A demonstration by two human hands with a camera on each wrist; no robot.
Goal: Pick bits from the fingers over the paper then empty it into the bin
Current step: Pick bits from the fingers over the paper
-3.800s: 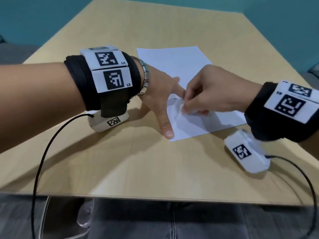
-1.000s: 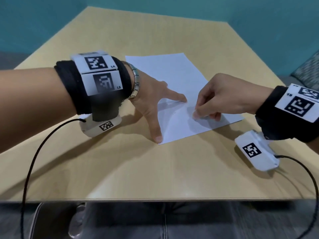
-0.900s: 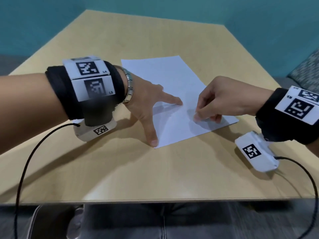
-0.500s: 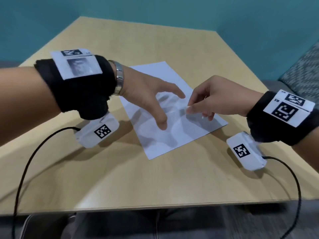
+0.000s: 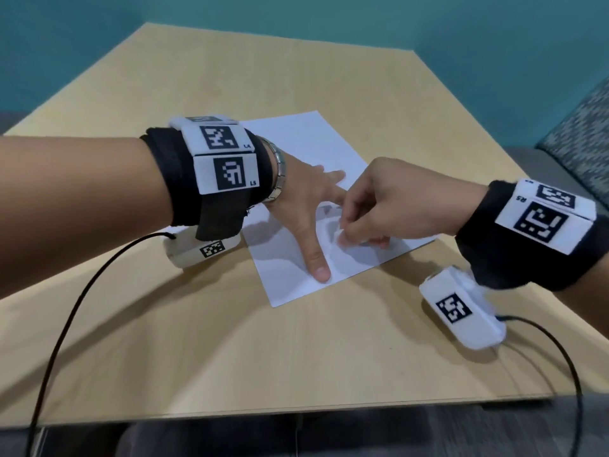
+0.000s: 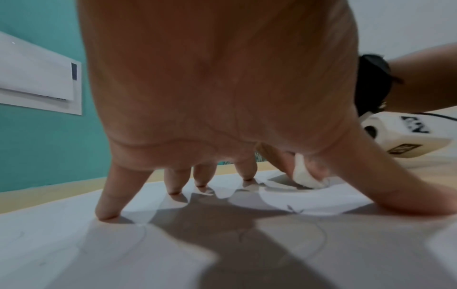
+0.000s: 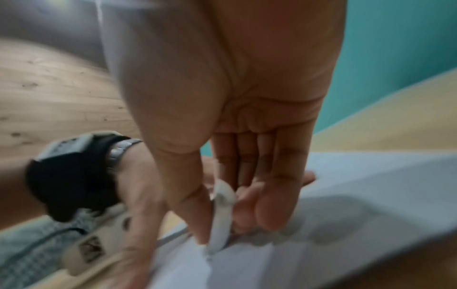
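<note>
A white sheet of paper lies flat on a light wooden table, its long axis running from the near edge away and slightly leftward, directly beneath both hands. The left hand is splayed on the sheet, all five straight fingertips planted on it and the palm arched clear, the thumb reaching toward the sheet's near corner. The right hand comes in from the right, its thumb and forefinger pinching a small soft white wad, whose lower end touches the paper just beside the left thumb, in the gap between that thumb and the left forefinger. The other right fingers lie pressed together behind the wad. No bin is in view, and emptying the sheet appears not yet begun. Any picked bits on the paper are too small to tell.
</note>
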